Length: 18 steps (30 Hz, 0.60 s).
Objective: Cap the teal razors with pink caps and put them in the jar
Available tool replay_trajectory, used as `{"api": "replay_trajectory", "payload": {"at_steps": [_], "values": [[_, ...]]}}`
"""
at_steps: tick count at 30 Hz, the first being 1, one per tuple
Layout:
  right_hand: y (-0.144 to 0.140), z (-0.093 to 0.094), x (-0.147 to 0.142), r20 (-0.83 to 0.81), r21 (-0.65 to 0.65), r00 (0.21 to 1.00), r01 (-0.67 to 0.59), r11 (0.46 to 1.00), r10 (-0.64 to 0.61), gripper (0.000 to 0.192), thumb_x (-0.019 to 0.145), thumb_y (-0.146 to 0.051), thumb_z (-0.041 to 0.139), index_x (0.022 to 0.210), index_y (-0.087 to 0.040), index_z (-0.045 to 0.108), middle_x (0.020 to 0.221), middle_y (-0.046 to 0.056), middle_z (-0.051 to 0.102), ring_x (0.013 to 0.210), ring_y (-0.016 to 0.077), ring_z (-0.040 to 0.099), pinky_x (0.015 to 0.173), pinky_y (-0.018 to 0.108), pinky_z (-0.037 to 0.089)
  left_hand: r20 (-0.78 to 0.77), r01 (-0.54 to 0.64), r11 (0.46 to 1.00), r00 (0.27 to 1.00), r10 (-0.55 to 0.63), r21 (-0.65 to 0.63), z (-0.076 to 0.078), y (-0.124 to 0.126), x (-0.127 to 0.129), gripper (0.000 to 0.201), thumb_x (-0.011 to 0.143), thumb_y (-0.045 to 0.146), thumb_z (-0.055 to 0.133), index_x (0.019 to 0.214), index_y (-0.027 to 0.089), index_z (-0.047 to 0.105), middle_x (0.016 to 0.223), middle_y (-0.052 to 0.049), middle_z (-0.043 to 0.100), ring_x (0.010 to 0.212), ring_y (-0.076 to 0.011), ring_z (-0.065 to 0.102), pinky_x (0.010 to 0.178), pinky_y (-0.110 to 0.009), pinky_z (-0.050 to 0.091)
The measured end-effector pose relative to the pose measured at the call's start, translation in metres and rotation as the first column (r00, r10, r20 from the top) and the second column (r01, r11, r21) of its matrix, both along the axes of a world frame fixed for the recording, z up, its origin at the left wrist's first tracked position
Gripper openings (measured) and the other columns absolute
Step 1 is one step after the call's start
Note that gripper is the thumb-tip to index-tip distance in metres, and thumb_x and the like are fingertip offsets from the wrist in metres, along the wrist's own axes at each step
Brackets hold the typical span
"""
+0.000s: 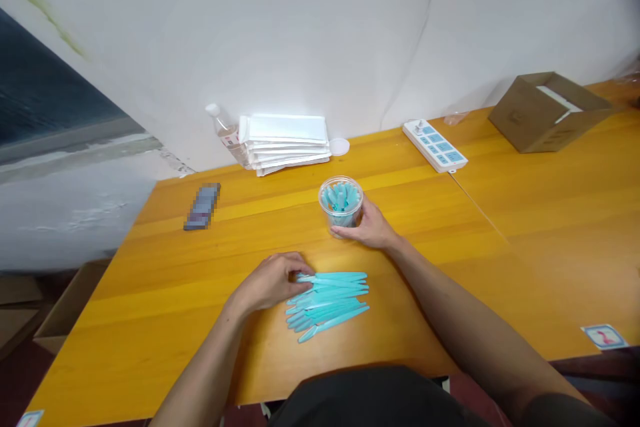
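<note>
A loose pile of slim turquoise plastic sticks (337, 297) with flattened ends lies on the wooden table in front of me. My left hand (277, 280) is at the pile's upper left, thumb and fingers closed around the end of a stick at the far edge. Beyond the pile stands a clear round plastic tub (345, 220), upright and lidless, with several similar turquoise sticks inside. My right hand (369, 227) grips the tub from its right side, the thumb across the front and the fingers partly hidden behind.
Along the wall are a plastic bottle (229, 137), a stack of white packets (287, 140), a round lid (339, 146), a white power strip (434, 145) and an open cardboard box (530, 117). A blurred-out phone-like object (202, 207) lies left on the table (165, 267).
</note>
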State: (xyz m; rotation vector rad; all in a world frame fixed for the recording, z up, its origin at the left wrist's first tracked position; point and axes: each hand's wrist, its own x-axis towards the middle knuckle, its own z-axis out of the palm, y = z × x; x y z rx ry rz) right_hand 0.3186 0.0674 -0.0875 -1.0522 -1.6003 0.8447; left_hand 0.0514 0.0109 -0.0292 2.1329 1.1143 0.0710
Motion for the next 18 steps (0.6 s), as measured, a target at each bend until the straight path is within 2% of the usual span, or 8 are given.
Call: {"api": "replay_trajectory", "payload": {"at_steps": [3,5,8,10,12,14,16,18], "values": [[0.000,-0.001,-0.001,0.010,-0.007,1.000,0.010,1.000,-0.010,0.086,0.064,-0.044,0.087,0.138,-0.018,0.050,0.129,0.013,0.065,0.117,0.0283,0.063,0.106,0.044,0.047,0.064,-0.053,0.998,0.996,0.056,-0.046,-0.003,-0.001,-0.002,0.024,0.092,0.039,0.061,0.092,0.020,0.075,0.090,-0.004,0.072,0.076,-0.0146,0.065,0.069,-0.023,0.049],[0.000,-0.002,-0.001,-0.005,-0.005,1.000,0.008,1.000,-0.008,0.085,0.064,-0.044,0.086,0.137,-0.019,0.051,0.129,0.012,0.065,0.116,0.0283,0.063,0.106,0.044,0.047,0.134,-0.076,0.995,0.988,0.083,-0.062,0.009,0.002,-0.008,0.027,0.093,0.040,0.059,0.093,0.019,0.075,0.091,-0.005,0.074,0.078,-0.0156,0.066,0.072,-0.024,0.050],[0.000,-0.002,-0.001,-0.025,-0.004,1.000,-0.004,1.000,0.004,0.086,0.064,-0.044,0.087,0.138,-0.020,0.050,0.130,0.012,0.065,0.118,0.0290,0.062,0.108,0.044,0.046,0.301,-0.239,0.970,0.929,0.214,0.047,0.044,0.012,-0.017,0.026,0.092,0.042,0.062,0.097,0.020,0.075,0.090,-0.005,0.075,0.080,-0.0170,0.066,0.073,-0.027,0.052],[-0.001,-0.001,0.000,-0.022,-0.016,1.000,-0.010,1.000,0.010,0.087,0.064,-0.044,0.087,0.139,-0.020,0.050,0.130,0.012,0.065,0.119,0.0294,0.062,0.108,0.045,0.046,0.450,-0.406,0.893,0.846,0.286,0.196,0.075,0.021,-0.015,0.025,0.090,0.041,0.065,0.098,0.019,0.074,0.084,-0.005,0.073,0.073,-0.0155,0.063,0.067,-0.026,0.051],[-0.002,0.001,0.000,-0.013,-0.028,1.000,-0.019,0.999,0.018,0.086,0.065,-0.043,0.086,0.139,-0.020,0.049,0.129,0.011,0.066,0.118,0.0292,0.063,0.107,0.045,0.047,0.541,-0.505,0.793,0.795,0.274,0.341,0.104,0.034,-0.001,0.025,0.091,0.041,0.064,0.100,0.019,0.072,0.077,-0.003,0.068,0.066,-0.0133,0.059,0.060,-0.024,0.047],[-0.002,0.003,0.001,-0.012,-0.030,1.000,-0.026,0.999,0.026,0.086,0.066,-0.043,0.086,0.140,-0.020,0.048,0.130,0.011,0.065,0.118,0.0287,0.063,0.107,0.044,0.047,0.494,-0.461,0.750,0.845,0.207,0.474,0.125,0.047,0.022,0.026,0.094,0.041,0.060,0.103,0.019,0.070,0.075,-0.002,0.066,0.064,-0.0129,0.057,0.058,-0.024,0.044],[-0.002,0.004,0.000,-0.017,-0.025,0.999,-0.028,0.999,0.027,0.088,0.066,-0.044,0.086,0.141,-0.020,0.048,0.132,0.011,0.065,0.119,0.0286,0.063,0.107,0.044,0.047,0.299,-0.261,0.789,0.949,0.103,0.556,0.133,0.060,0.046,0.027,0.095,0.042,0.057,0.102,0.019,0.071,0.077,-0.002,0.067,0.066,-0.0142,0.058,0.060,-0.026,0.044],[-0.002,0.005,0.000,-0.017,-0.024,1.000,-0.022,0.999,0.022,0.088,0.065,-0.044,0.086,0.140,-0.020,0.048,0.132,0.011,0.065,0.118,0.0290,0.063,0.107,0.045,0.047,0.106,-0.065,0.827,0.994,0.006,0.559,0.128,0.067,0.060,0.029,0.093,0.043,0.058,0.106,0.020,0.070,0.087,-0.004,0.069,0.075,-0.0170,0.061,0.067,-0.028,0.046]]}}
